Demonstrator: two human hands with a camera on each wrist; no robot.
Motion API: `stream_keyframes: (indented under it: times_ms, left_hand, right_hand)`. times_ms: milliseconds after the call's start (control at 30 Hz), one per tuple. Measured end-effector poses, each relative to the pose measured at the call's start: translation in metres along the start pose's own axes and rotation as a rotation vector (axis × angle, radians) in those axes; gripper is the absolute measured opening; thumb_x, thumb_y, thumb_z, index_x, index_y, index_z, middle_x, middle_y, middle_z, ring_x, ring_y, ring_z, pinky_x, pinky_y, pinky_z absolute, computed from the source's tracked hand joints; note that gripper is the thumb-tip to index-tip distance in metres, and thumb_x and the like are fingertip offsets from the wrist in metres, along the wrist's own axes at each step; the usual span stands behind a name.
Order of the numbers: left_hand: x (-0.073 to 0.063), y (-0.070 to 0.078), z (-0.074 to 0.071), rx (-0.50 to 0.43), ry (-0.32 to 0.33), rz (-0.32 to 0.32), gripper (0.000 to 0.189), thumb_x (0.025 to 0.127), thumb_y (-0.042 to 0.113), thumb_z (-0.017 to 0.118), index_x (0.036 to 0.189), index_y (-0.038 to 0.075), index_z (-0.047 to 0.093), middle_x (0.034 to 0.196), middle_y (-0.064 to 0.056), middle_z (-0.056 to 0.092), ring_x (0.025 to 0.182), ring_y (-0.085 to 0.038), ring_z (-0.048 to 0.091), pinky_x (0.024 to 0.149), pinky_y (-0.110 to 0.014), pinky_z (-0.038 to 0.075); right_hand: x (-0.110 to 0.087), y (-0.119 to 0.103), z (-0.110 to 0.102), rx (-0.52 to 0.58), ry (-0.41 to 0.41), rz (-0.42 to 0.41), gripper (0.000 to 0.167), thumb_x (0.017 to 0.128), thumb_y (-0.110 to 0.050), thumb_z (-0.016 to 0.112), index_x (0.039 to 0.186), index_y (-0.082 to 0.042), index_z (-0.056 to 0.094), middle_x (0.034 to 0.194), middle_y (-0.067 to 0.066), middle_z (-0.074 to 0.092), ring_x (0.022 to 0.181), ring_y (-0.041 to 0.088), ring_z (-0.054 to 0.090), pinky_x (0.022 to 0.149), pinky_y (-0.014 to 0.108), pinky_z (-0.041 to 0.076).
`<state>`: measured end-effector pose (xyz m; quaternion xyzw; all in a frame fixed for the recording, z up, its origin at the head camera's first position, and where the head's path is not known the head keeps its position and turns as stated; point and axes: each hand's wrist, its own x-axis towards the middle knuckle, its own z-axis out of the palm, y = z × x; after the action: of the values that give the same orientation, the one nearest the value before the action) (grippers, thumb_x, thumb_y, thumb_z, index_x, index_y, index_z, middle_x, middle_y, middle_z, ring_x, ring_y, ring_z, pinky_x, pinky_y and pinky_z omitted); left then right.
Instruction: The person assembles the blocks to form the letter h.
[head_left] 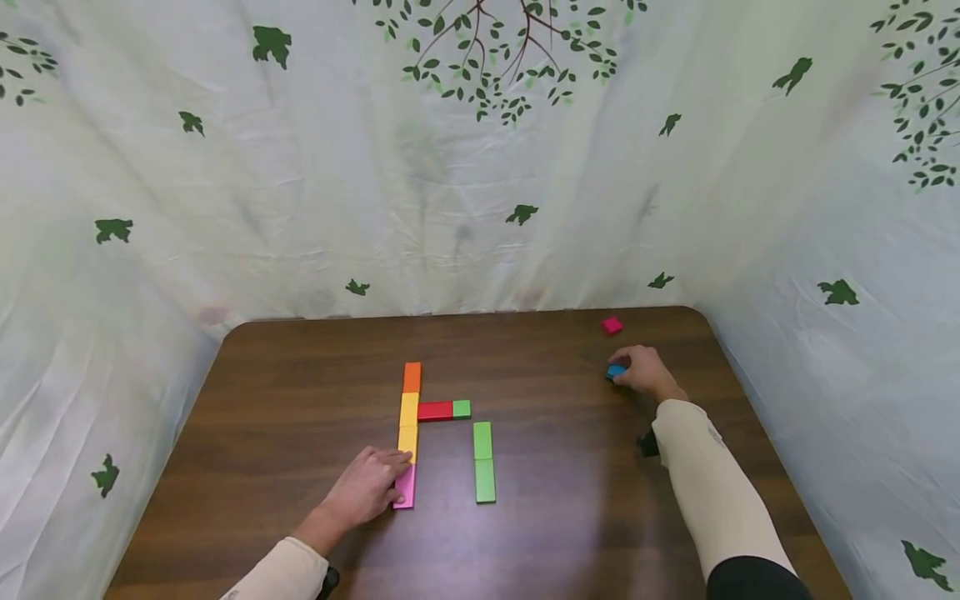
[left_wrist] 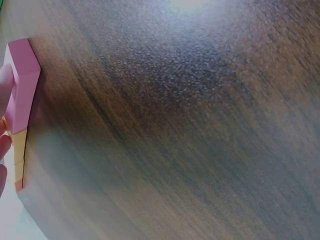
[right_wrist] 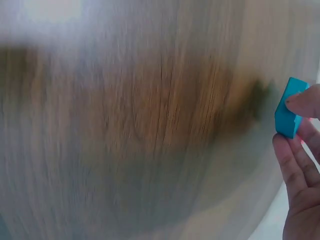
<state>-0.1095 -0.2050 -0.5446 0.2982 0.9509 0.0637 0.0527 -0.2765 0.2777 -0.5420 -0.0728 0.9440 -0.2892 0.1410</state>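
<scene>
My left hand point(head_left: 365, 485) rests its fingertips and thumb on a pink block point(head_left: 406, 490) and the lower yellow block point(head_left: 407, 442). The pink block is the near end of a straight column, with two yellow blocks above it and an orange block point(head_left: 412, 377) at the far end. On the right of the table, my right hand point(head_left: 647, 372) pinches a small blue block point(head_left: 615, 372) between thumb and fingers. The right wrist view shows this blue block point(right_wrist: 286, 117) with its angled sides; the left wrist view shows the pink block point(left_wrist: 25, 80) under the thumb.
A red block point(head_left: 435, 412) juts right from the column, with a small green block point(head_left: 461, 409) at its end. Two light green blocks point(head_left: 484, 462) form a separate line. A small crimson block point(head_left: 612, 325) lies near the far edge of the wooden table point(head_left: 555, 533). Leaf-patterned cloth hangs behind.
</scene>
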Motion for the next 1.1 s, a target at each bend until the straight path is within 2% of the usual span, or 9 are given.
stream_keyframes:
  times_ms: [233,433,667,867,967,1100]
  left_hand:
    - [0.0,0.002,0.001,-0.013,-0.01,0.002,0.041,0.076,0.022,0.081,0.11,0.001,0.072,0.115,-0.01,0.069,0.109,-0.028,0.063,0.088,-0.044,0.047]
    - [0.003,0.002,0.001,-0.042,-0.016,-0.037,0.043,0.075,0.021,0.082,0.112,0.002,0.071,0.116,-0.01,0.069,0.11,-0.027,0.062,0.09,-0.044,0.046]
    - [0.003,-0.001,0.0,-0.013,0.004,-0.005,0.043,0.074,0.021,0.082,0.111,0.001,0.072,0.114,-0.011,0.069,0.109,-0.028,0.063,0.088,-0.044,0.047]
    - [0.005,-0.002,-0.003,-0.004,0.02,0.012,0.042,0.075,0.02,0.082,0.11,0.0,0.072,0.113,-0.011,0.07,0.107,-0.028,0.064,0.086,-0.043,0.047]
    - [0.005,-0.002,-0.001,0.007,0.039,0.035,0.041,0.074,0.02,0.082,0.109,0.0,0.072,0.111,-0.011,0.07,0.105,-0.028,0.065,0.083,-0.042,0.047]
    - [0.005,-0.001,0.001,0.001,0.029,0.029,0.041,0.074,0.021,0.082,0.109,0.001,0.072,0.112,-0.011,0.07,0.106,-0.028,0.064,0.083,-0.041,0.047]
  right_hand:
    - [0.005,-0.018,0.015,-0.052,-0.054,-0.139,0.03,0.081,-0.008,0.071,0.11,0.002,0.068,0.107,0.018,0.067,0.098,0.031,0.061,0.087,0.045,0.049]
    - [0.011,-0.032,0.024,-0.082,-0.08,-0.222,0.032,0.078,-0.006,0.075,0.107,0.003,0.068,0.102,0.016,0.069,0.094,0.029,0.064,0.084,0.043,0.051]
    - [0.014,-0.052,0.028,-0.141,-0.143,-0.265,0.033,0.077,-0.006,0.078,0.107,0.002,0.069,0.101,0.013,0.069,0.092,0.026,0.063,0.084,0.04,0.052]
    - [0.019,-0.068,0.028,-0.222,-0.174,-0.337,0.024,0.075,-0.006,0.078,0.097,-0.002,0.071,0.09,0.006,0.069,0.081,0.019,0.06,0.076,0.035,0.052]
    - [0.02,-0.073,0.029,-0.237,-0.184,-0.362,0.021,0.077,-0.005,0.076,0.098,-0.002,0.072,0.093,0.006,0.069,0.082,0.019,0.06,0.077,0.036,0.052]
    - [0.019,-0.082,0.035,-0.258,-0.19,-0.395,0.021,0.08,-0.005,0.075,0.1,-0.002,0.072,0.099,0.008,0.069,0.086,0.02,0.061,0.079,0.035,0.052]
